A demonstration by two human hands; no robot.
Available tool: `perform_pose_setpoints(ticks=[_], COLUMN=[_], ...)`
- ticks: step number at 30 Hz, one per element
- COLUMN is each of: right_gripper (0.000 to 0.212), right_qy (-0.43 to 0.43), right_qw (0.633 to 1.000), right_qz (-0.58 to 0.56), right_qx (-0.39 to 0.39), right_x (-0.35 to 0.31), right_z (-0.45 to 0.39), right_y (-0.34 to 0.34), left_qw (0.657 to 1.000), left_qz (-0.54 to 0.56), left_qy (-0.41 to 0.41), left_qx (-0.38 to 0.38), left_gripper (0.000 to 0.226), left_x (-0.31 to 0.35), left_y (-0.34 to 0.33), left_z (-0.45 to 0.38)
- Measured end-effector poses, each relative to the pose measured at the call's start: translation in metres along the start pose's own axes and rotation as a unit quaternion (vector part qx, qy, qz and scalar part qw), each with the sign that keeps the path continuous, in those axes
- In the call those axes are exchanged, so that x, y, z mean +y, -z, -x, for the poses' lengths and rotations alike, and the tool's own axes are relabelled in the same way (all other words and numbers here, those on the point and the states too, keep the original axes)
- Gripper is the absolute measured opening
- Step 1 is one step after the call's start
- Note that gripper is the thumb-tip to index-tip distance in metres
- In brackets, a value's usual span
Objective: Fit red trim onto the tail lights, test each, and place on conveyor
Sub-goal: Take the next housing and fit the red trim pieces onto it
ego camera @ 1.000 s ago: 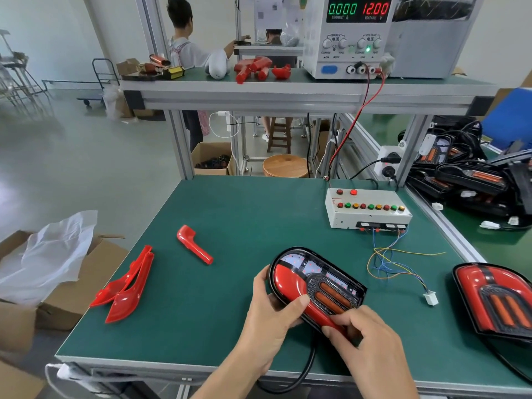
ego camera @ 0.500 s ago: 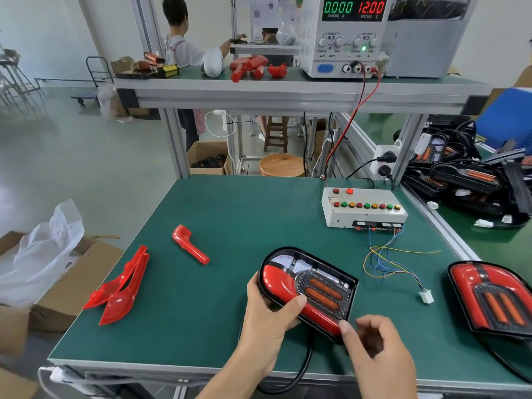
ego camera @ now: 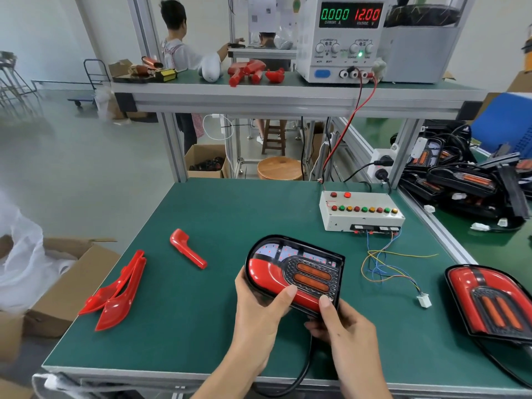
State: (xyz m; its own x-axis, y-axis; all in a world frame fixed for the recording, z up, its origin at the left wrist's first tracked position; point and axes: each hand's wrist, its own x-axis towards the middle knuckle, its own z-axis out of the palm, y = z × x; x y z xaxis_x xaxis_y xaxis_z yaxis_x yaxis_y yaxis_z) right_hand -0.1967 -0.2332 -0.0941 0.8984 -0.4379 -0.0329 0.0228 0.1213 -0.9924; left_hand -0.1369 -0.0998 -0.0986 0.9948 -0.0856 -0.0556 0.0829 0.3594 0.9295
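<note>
At the bottom centre of the frame both forearms are cut off by the lower edge. The left hand (ego camera: 256,309) wraps around the near-left end of a black-housed oval tail light with a red trim strip (ego camera: 293,273), thumb laid on the red strip. The right hand (ego camera: 342,326) pinches the light's near-right corner, thumb on top and fingers curled beneath, where they are hidden. The light is held just above the green bench mat (ego camera: 201,326), lens up, its long axis running from upper left to lower right, rounded end to the left. A black cable (ego camera: 302,370) hangs from under it and loops off the bench's front edge.

At lower right a second tail light with red lens and orange bars (ego camera: 495,306) lies on the mat, partly cut by the frame edge. At lower left two long red spoon-shaped trim pieces (ego camera: 118,292) lie stacked together; a shorter red L-shaped trim piece (ego camera: 187,249) lies apart from them, further back.

Beyond, a white test box with coloured buttons (ego camera: 361,211) sits right of centre; thin coloured wires run from it to one white plug (ego camera: 423,300). At far right a heap of black tail lights (ego camera: 460,182) is too tangled to count. On the upper shelf, the power supply with lit digits (ego camera: 342,38) reads 0.000 and 12.00; red parts (ego camera: 253,72) are clustered beside it.
</note>
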Motion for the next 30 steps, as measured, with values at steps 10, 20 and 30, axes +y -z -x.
perform_pose_setpoints(ticks=[10,20,30], right_gripper=[0.029,0.030,0.032], right_qy=[-0.005,0.003,0.006], right_qw=[0.999,0.999,0.998], right_qz=[-0.032,-0.043,-0.054], right_qx=[0.020,0.017,0.018], right_x=[0.011,0.012,0.014], right_z=[-0.002,-0.004,-0.001], right_y=[0.003,0.004,0.004], left_qw=[0.999,0.998,0.993], left_qz=[-0.018,0.050,0.087], left_qy=[-0.004,0.014,0.061], left_qx=[-0.032,-0.039,-0.054], left_gripper=[0.068,0.042,0.047], left_x=[0.001,0.010,0.019], left_y=[0.001,-0.003,0.003], left_z=[-0.003,-0.002,-0.007])
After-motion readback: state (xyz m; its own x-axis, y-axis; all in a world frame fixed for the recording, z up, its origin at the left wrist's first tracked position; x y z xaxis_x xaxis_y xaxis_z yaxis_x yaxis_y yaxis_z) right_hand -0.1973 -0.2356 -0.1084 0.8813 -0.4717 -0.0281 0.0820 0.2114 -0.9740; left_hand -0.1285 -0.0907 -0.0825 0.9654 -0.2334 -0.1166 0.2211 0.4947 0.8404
